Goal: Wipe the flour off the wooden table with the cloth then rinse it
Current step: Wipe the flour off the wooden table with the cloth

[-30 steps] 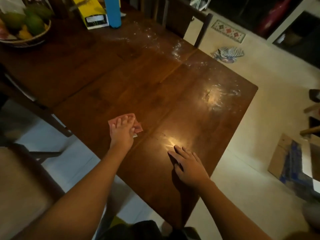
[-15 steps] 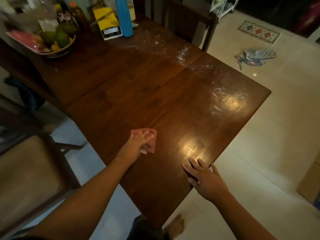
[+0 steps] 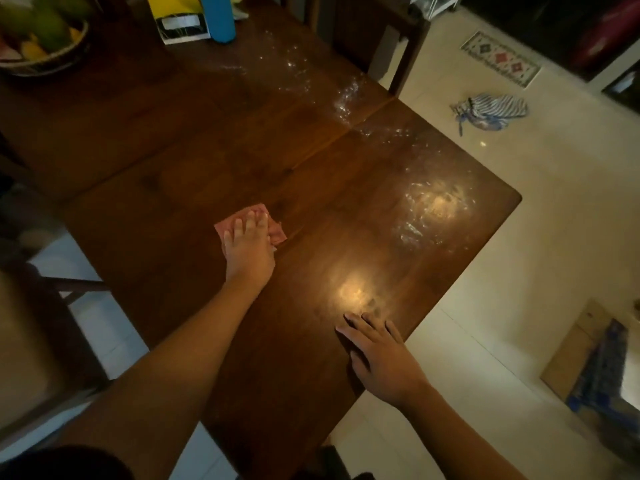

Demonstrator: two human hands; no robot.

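Observation:
A small pink cloth lies flat on the dark wooden table, near its middle. My left hand presses down on the cloth with fingers spread, covering most of it. My right hand rests flat and empty on the table close to the right edge. White flour is smeared near the table's right corner. More flour streaks the far edge by the seam between the two table leaves.
A fruit basket, a yellow box and a blue bottle stand at the far end. A chair is behind the table, another seat at left. A striped rag and cardboard lie on the floor.
My left hand slid the cloth to the right, then back toward the table's middle. My right hand stayed flat near the right edge. The camera view shifted.

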